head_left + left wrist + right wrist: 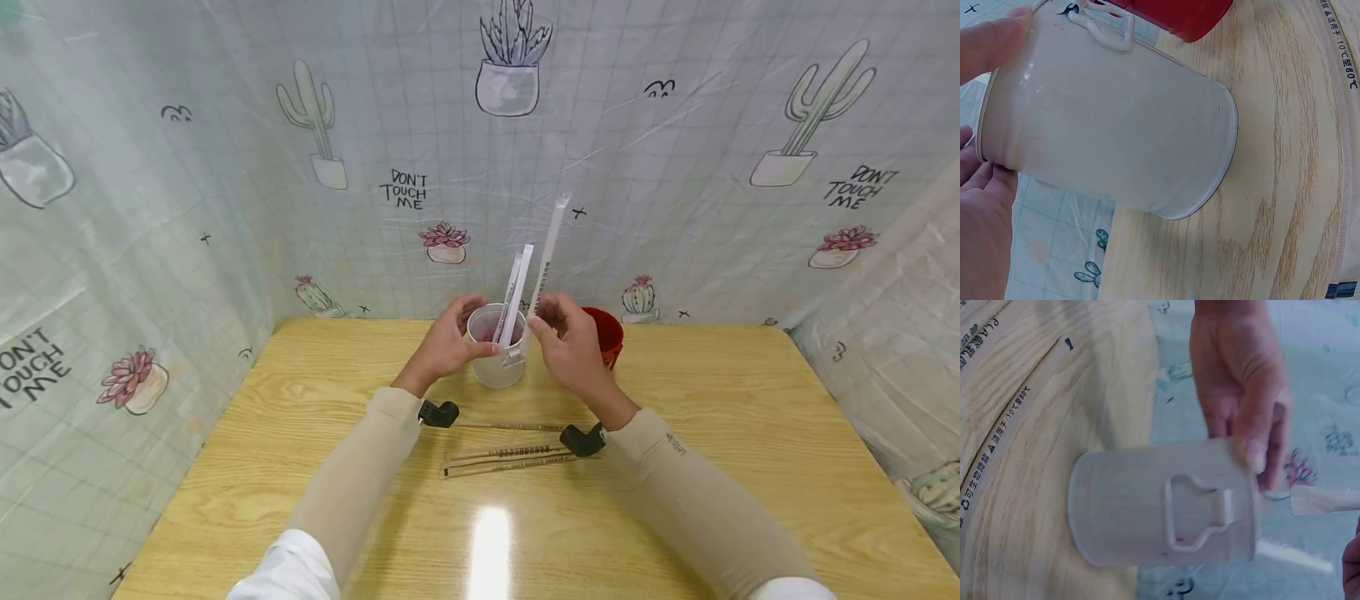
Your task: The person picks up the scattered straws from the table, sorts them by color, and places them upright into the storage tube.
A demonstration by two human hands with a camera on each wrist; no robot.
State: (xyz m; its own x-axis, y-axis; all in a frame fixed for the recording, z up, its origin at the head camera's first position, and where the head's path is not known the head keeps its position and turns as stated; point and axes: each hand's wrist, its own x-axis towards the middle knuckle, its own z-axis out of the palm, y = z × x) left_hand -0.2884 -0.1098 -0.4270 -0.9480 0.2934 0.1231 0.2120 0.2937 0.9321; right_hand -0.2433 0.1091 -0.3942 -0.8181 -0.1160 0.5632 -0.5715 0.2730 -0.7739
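Observation:
A small white pail (498, 373) with a loop handle stands on the table. My left hand (448, 340) grips its rim, thumb on the near side and fingers around the far side. Two paper-wrapped straws (514, 292) lean upright inside the pail. My right hand (568, 343) pinches another wrapped straw (550, 250) beside the pail, tilted with its top to the right. In the right wrist view the lower end of this straw (1313, 500) is just above the rim, apart from it. The pail's inside is mostly hidden.
Several wrapped straws (517, 464) lie on the wooden table (720, 400) in front of the pail. A red pail (609, 329) stands behind my right hand. A patterned plastic sheet (405, 108) hangs behind the table and at both sides.

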